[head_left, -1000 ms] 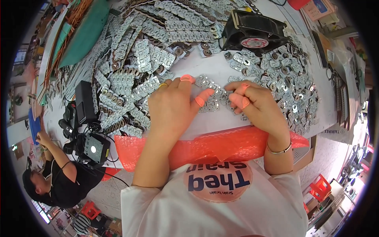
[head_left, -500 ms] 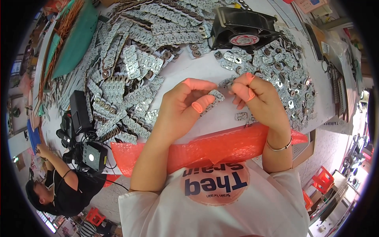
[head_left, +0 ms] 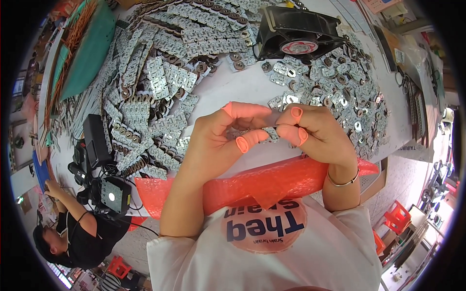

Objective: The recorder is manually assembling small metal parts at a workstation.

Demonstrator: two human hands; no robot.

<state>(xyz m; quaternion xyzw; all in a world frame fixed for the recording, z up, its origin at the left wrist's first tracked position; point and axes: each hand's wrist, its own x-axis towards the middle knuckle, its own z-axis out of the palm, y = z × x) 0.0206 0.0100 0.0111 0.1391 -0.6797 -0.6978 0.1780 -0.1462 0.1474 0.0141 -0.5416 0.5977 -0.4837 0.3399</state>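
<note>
Between my two hands is a small strip of circuit boards (head_left: 271, 135), pale with dark marks. My left hand (head_left: 224, 133) grips it between thumb and fingers, which wear orange finger cots. At the strip's right end, my right hand (head_left: 315, 128) pinches with thumb and index finger, also in orange cots. Part of the strip is hidden behind the fingers. On the left lies a heap of uncut board strips (head_left: 158, 77). Many small separate boards (head_left: 335, 87) are piled to the right, some with round brown parts.
A black fan (head_left: 298, 36) stands at the table's back. Red bubble wrap (head_left: 262, 182) covers the front edge. Black power adapters and cables (head_left: 99, 145) lie at the left, near a green sheet (head_left: 92, 58). A co-worker (head_left: 73, 228) sits at the lower left.
My right hand has come left and down onto the strip's end, closing the gap between the hands. The strip has tipped flatter in my left hand.
</note>
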